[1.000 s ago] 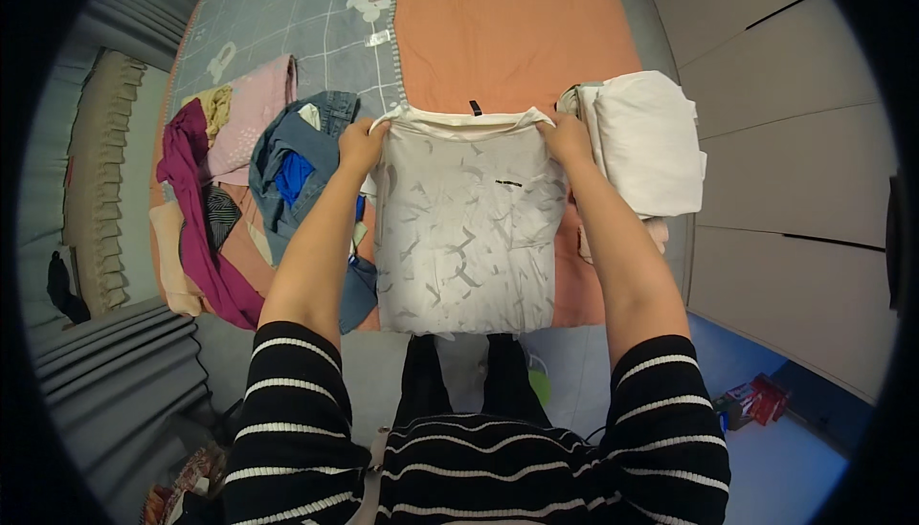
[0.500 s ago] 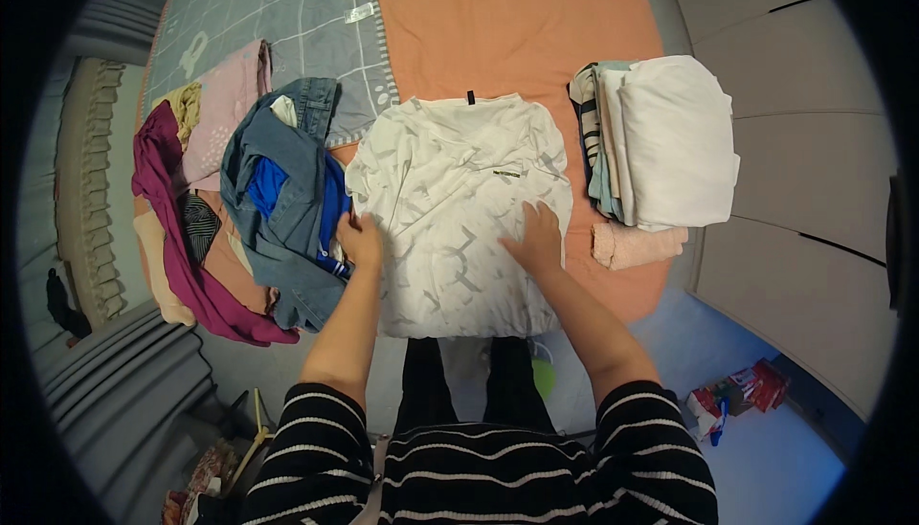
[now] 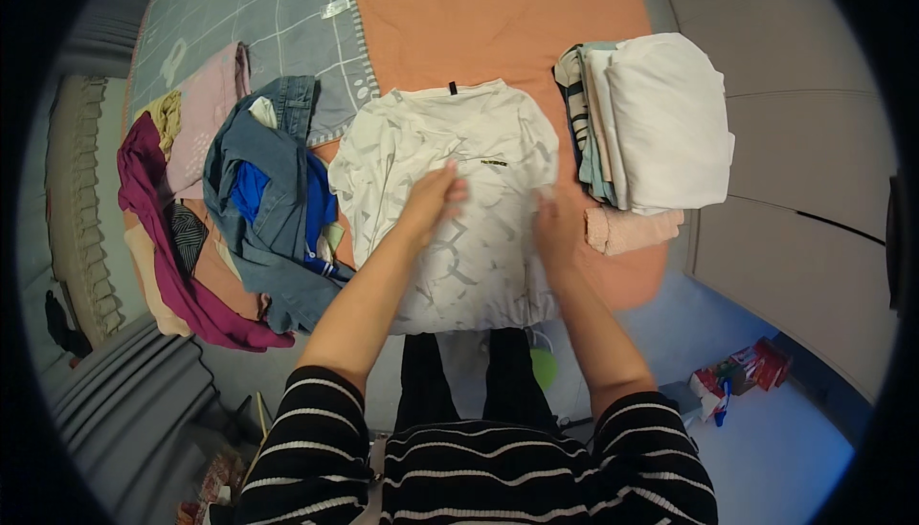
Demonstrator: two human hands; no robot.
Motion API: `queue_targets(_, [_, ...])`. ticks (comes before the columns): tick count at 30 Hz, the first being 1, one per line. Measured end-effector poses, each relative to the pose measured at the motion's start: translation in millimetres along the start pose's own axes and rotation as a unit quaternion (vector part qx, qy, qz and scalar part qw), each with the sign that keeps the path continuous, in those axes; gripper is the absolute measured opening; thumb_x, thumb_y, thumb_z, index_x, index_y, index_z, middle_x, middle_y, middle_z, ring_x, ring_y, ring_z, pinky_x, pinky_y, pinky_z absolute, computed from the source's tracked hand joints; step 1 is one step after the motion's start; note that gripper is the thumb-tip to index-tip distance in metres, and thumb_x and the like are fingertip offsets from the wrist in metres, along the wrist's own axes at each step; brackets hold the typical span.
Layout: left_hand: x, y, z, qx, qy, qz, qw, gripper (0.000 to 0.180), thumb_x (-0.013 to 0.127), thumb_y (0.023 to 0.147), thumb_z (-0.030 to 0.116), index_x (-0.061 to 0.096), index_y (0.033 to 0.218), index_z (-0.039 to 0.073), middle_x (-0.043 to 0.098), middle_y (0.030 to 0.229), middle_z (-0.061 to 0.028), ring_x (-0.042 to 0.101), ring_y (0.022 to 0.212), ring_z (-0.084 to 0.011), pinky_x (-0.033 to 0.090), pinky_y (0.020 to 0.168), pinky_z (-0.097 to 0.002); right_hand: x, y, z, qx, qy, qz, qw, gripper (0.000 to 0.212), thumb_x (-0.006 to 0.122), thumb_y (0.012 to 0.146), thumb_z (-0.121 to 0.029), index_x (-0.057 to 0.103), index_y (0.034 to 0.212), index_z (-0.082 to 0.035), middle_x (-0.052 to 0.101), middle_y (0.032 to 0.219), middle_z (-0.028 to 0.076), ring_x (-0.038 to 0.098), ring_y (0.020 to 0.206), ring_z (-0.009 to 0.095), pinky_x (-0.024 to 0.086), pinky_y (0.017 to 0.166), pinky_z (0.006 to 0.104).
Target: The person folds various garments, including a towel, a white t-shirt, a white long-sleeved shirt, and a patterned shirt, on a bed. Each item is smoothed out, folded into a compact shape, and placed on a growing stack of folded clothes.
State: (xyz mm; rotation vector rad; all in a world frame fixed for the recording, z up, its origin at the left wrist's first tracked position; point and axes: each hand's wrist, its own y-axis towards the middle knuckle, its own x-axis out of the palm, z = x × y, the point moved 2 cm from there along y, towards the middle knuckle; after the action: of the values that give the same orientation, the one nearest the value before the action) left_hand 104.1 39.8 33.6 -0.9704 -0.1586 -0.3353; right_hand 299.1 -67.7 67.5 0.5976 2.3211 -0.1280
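A white T-shirt with a grey pattern (image 3: 469, 267) lies spread on the bed in front of me, its neckline at the far end. My left hand (image 3: 436, 201) is over the middle of the shirt, fingers loosely apart and nothing in them. Toward the shirt's right edge, my right hand (image 3: 557, 223) is smeared by motion, so its fingers do not show clearly. Whether either palm touches the fabric I cannot tell.
On the left lies a loose heap with blue jeans (image 3: 268, 209), a magenta garment (image 3: 158, 209) and a pink one (image 3: 215, 109). To the right stands a folded stack topped by white cloth (image 3: 665, 123), with a rolled peach cloth (image 3: 632, 230) nearer me. Cabinets (image 3: 795, 152) line the right.
My left hand has moved from the shirt's left edge inward over its middle. My right hand has shifted toward the right edge. The view has shifted slightly.
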Motion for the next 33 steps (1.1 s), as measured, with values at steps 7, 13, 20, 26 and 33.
queue_targets(7, [57.0, 54.2, 6.7, 0.182, 0.428, 0.176, 0.868, 0.087, 0.074, 0.072, 0.041, 0.034, 0.137, -0.001, 0.043, 0.130, -0.0236, 0.042, 0.122, -0.0360, 0.036, 0.103, -0.0385, 48.4, -67.9, -53.4, -0.144, 0.075, -0.195, 0.967, 0.019, 0.053, 0.080, -0.003, 0.063, 0.096, -0.005, 0.060, 0.088, 0.013, 0.058, 0.084, 0.030, 0.048, 0.072, 0.0387])
queue_targets(13, [91.2, 44.3, 12.2, 0.193, 0.615, 0.171, 0.745, 0.053, 0.074, 0.074, 0.030, 0.052, 0.112, 0.001, 0.048, 0.114, -0.0189, 0.049, 0.108, -0.0337, 0.047, 0.086, -0.0427, 41.4, -96.4, -4.2, -0.020, 0.119, -0.154, 0.981, 0.014, 0.059, 0.078, -0.004, 0.066, 0.090, -0.003, 0.062, 0.085, 0.012, 0.060, 0.078, 0.030, 0.049, 0.069, 0.0377])
queue_targets(20, [54.5, 74.9, -33.5, 0.232, 0.477, 0.271, 0.803, 0.044, 0.071, 0.077, 0.023, 0.054, 0.113, 0.004, 0.049, 0.112, -0.0192, 0.049, 0.104, -0.0353, 0.043, 0.088, -0.0412, -46.5, -59.0, 15.0, 0.054, 0.160, -0.095, 0.981, 0.014, 0.061, 0.083, -0.006, 0.067, 0.094, -0.002, 0.065, 0.090, 0.012, 0.061, 0.078, 0.028, 0.049, 0.070, 0.0333])
queue_targets(26, [53.0, 88.7, -29.2, 0.325, 0.436, 0.312, 0.779, 0.024, 0.067, 0.081, 0.024, 0.062, 0.094, 0.005, 0.051, 0.102, -0.0166, 0.050, 0.096, -0.0335, 0.043, 0.084, -0.0399, -1.5, -101.0, 1.2, -0.162, 0.205, -0.321, 0.911, 0.026, 0.058, 0.087, -0.021, 0.066, 0.107, -0.007, 0.066, 0.101, 0.012, 0.061, 0.092, 0.029, 0.047, 0.082, 0.0369])
queue_targets(33, [76.3, 60.8, -40.8, 0.210, 0.606, 0.170, 0.748, 0.036, 0.070, 0.077, 0.039, 0.061, 0.089, 0.006, 0.065, 0.079, -0.0149, 0.063, 0.079, -0.0321, 0.048, 0.067, -0.0424, 0.0, -162.0, 63.7, 0.271, 0.194, -0.168, 0.928, 0.018, 0.059, 0.085, -0.017, 0.063, 0.096, -0.003, 0.064, 0.089, 0.012, 0.061, 0.081, 0.025, 0.047, 0.077, 0.0333])
